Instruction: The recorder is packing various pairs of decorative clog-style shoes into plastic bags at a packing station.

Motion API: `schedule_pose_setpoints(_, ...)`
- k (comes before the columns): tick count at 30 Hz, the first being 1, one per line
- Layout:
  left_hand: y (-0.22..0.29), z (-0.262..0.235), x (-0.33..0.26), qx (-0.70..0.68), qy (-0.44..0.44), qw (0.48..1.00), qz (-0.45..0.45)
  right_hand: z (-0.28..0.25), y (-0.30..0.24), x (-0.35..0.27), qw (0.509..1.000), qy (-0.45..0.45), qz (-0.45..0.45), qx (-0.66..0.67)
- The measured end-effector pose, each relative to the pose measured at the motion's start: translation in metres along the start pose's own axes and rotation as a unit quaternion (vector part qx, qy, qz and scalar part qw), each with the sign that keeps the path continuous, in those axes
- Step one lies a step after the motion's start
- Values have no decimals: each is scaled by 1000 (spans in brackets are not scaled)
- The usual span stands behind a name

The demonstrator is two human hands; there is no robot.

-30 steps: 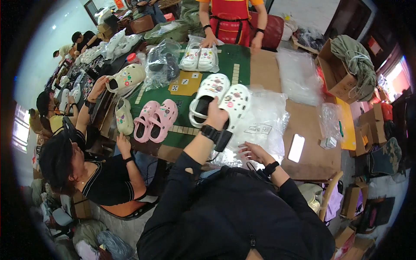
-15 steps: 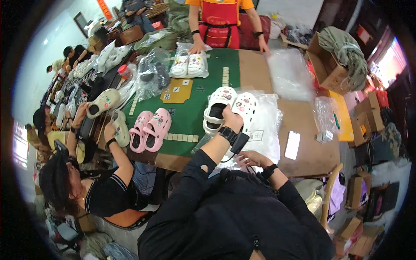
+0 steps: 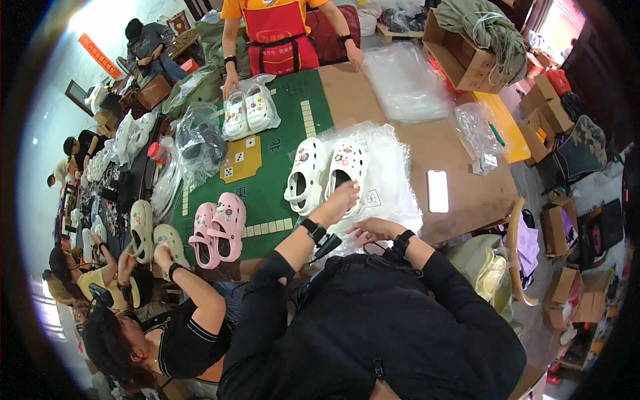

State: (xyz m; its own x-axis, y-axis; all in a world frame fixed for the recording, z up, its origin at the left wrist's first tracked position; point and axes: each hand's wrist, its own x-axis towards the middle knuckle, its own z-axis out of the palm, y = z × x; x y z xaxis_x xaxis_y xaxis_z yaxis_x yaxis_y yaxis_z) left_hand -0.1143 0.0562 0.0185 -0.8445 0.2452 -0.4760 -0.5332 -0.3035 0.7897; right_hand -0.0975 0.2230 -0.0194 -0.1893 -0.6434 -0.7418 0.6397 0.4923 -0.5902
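A pair of white clogs with colourful charms sits side by side on the table, the left clog (image 3: 307, 163) partly over the green mat and the right clog (image 3: 349, 160) on a stack of clear plastic bags (image 3: 387, 167). My left hand (image 3: 339, 202) is at the heel of the right clog, its fingers closed on the heel rim; some fingertips are hidden. Close by, my right hand (image 3: 375, 231) hovers at the near edge of the bags, fingers apart and holding nothing. Pink clogs (image 3: 229, 227) with charms stand to the left on the mat.
Across the table, a person in a red apron (image 3: 277, 33) touches bagged white clogs (image 3: 257, 110). A co-worker (image 3: 180, 320) at my left handles cream clogs (image 3: 141, 230). A phone (image 3: 437, 191), clear plastic sheets (image 3: 407, 83) and a cardboard box (image 3: 460, 57) are to the right.
The white clogs have been lowered and now stand slightly apart. My left hand has shifted from between both to the right clog's heel. The co-worker's cream clogs have come down.
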Motion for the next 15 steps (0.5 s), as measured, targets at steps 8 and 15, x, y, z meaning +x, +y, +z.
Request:
schedule_pose_setpoints(8, -58, -31, -37, 348, -14, 937, 3, 14, -12, -12, 1000, 20, 12, -6)
schedule_pose_setpoints(15, -84, -25, -60, 635, 74, 749, 173, 4, -1, -2, 999, 4, -13, 37)
